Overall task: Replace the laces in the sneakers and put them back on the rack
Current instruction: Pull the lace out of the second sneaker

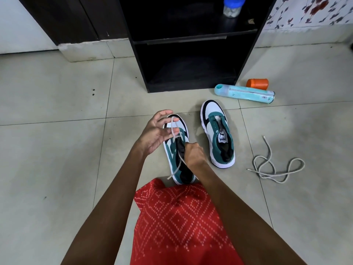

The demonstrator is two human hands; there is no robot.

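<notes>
"PUMA" stands, upside down from this view, on the tongue label (222,139) of the sneaker (217,133) at three o'clock. Print on the teal spray can (244,92), two o'clock, is unreadably small.

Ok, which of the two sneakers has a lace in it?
The left sneaker, with a lace running through it; the right sneaker beside it has none.

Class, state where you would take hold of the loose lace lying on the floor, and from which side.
Pinch the loose lace near its far, straight end, coming down from above: that tip lies flat on the tiles, clear of the tangled loops.
</notes>
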